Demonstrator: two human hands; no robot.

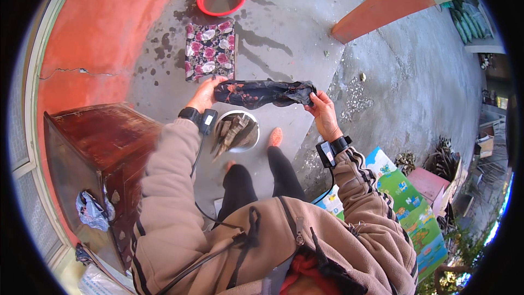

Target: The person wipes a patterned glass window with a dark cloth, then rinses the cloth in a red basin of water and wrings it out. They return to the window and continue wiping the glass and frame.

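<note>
A long, narrow piece of dark floral fabric (254,93) is stretched level between my two hands. My left hand (206,92) grips its left end. The right end, crumpled and gathered, is pinched between the thumb and fingers of my right hand (322,112). Whether the fabric is a tube or a folded cloth, I cannot tell. Below it on the floor stands a white-rimmed bucket (257,133) holding pieces of wood or bark (234,131), some jutting over the rim. Just beyond my left hand lies a flat square pad covered in rose-patterned cloth (209,51).
A red basin (200,0) of water sits on the wet concrete floor (282,12). A worn red wooden cabinet (102,137) is at left, against an orange wall (90,32). An orange pillar (380,8) rises at upper right. A colourful play mat (409,196) lies at right.
</note>
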